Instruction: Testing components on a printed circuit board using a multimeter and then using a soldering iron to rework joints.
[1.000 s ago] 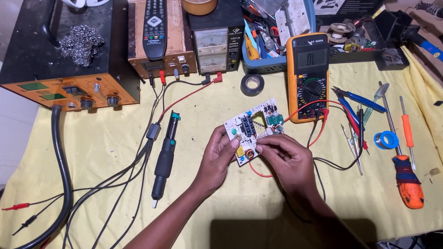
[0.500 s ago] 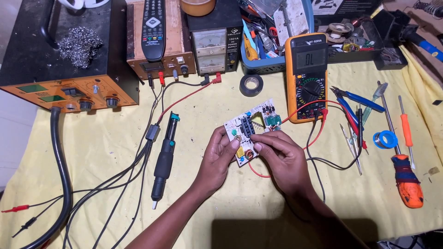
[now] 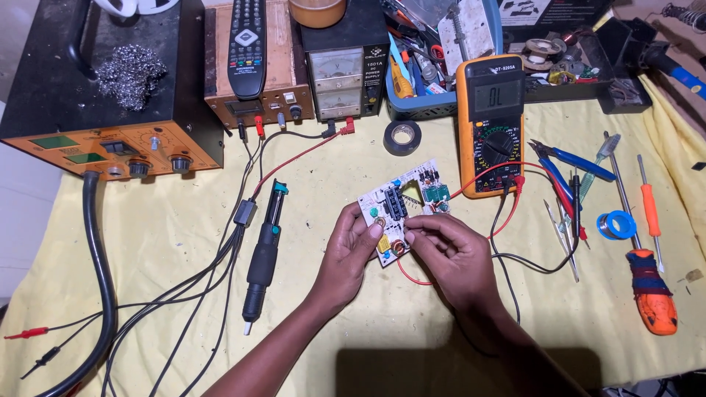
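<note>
A small white circuit board (image 3: 401, 204) with green, yellow and black parts lies on the yellow cloth (image 3: 184, 235) at the middle. My left hand (image 3: 351, 254) grips its near left edge, thumb on top. My right hand (image 3: 448, 246) rests at the board's near right side, with fingertips pinched on a part or probe tip there; what they pinch is too small to tell. A red wire (image 3: 412, 278) loops out under the right hand. An orange multimeter (image 3: 491, 125) stands just behind the board, its red and black leads running toward my right hand.
A black desoldering pump (image 3: 263, 254) lies left of the board among black cables. Behind are an orange-fronted station (image 3: 110, 147), a wooden box with a remote control (image 3: 246, 44), a power supply (image 3: 344, 70) and a tape roll (image 3: 403, 137). Pliers, tweezers and screwdrivers (image 3: 651, 290) lie at right.
My right hand has shifted slightly left and up along the board's near edge. The left hand keeps its hold and the board stays in place.
</note>
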